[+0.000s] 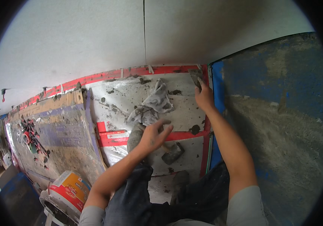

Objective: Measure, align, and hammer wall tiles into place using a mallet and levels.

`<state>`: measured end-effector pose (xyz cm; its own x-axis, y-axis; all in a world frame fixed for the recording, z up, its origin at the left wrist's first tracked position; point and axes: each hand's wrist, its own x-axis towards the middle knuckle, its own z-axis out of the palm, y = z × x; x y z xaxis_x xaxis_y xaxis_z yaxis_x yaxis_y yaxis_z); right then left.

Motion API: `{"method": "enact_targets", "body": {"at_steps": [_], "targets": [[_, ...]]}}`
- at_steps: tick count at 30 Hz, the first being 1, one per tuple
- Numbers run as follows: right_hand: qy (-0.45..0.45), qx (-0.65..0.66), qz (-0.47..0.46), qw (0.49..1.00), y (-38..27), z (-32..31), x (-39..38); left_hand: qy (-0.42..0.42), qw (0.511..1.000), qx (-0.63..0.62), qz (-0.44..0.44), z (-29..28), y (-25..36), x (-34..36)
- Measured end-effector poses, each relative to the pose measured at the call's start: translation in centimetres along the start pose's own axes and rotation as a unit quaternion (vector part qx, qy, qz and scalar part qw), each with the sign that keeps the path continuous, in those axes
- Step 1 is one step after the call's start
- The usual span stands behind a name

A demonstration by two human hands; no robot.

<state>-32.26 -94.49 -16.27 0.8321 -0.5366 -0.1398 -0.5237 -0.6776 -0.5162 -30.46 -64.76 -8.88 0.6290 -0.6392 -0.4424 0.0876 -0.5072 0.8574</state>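
My right hand [205, 96] is stretched out to the corner at the foot of the pale wall panel [105, 41]. Its fingers close on a flat-bladed scraper [195, 75] smeared with grey mortar, whose blade lies near the red strip along the wall. Nearer to me, my left hand [153, 138] hovers above the floor covering with fingers apart and nothing in them. Just beyond it lies a crumpled, dirty white rag [158, 101]. A dark-headed mallet [172, 153] rests on the floor beside the left hand, its wooden handle partly hidden.
White floor sheeting [184, 113] with red tape is spotted with mortar lumps. Left of it lies stained cardboard [65, 132] bearing a pile of red and black tile-levelling pieces [33, 139]. A mortar-smeared bucket [69, 188] stands lower left. A rough grey-blue wall [278, 113] bounds the right.
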Motion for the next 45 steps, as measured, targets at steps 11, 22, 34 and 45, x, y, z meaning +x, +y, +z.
{"method": "enact_targets", "body": {"at_steps": [11, 22, 34, 45], "targets": [[-0.040, -0.051, 0.034, 0.997, 0.8, 3.9, 5.0, -0.022, 0.999, 0.045, -0.005, -1.1, -2.3, -1.2], [-0.027, 0.010, 0.045, 0.999, 5.6, 5.4, 5.5, -0.014, 0.864, 0.378, 0.333, -5.7, 11.7, 9.1], [-0.003, -0.009, -0.002, 1.000, 4.7, 6.6, 5.9, -0.156, 0.370, 0.632, 0.662, -3.6, 37.6, 21.8], [-0.059, -0.036, -0.022, 0.997, 5.5, 4.7, 7.3, -0.092, 0.350, 0.534, 0.764, -7.0, 38.2, 20.6]]}}
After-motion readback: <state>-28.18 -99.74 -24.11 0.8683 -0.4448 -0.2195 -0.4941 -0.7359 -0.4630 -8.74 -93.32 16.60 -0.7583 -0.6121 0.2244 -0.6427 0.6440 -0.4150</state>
